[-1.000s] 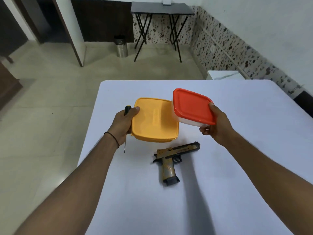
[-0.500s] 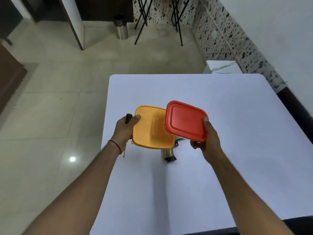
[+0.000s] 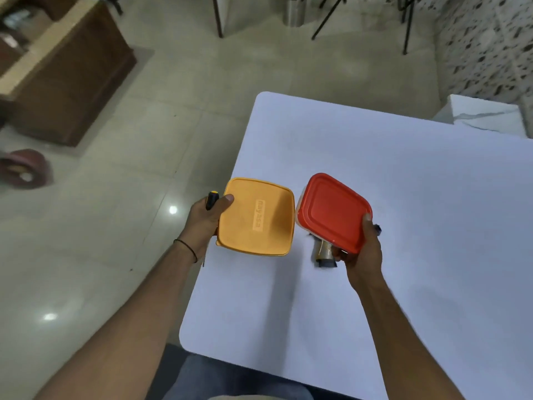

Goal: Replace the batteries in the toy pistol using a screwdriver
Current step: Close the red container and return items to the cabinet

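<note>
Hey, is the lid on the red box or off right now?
On. The red lid covers its pale box, held by the right hand. Whether it is snapped tight: cannot tell.

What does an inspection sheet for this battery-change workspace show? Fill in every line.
Surface: white table.
Job's things: toy pistol on the table, mostly hidden behind the red-lidded container; screwdriver in hand.
Clutter: yellow-lidded container and red-lidded container, both held, lids on.
Grippers: left hand grips yellow-lidded container plus screwdriver; right hand grips red-lidded container.
Cables: nothing seen.
Surroundings: tiled floor, wooden cabinet, steel bin.
</note>
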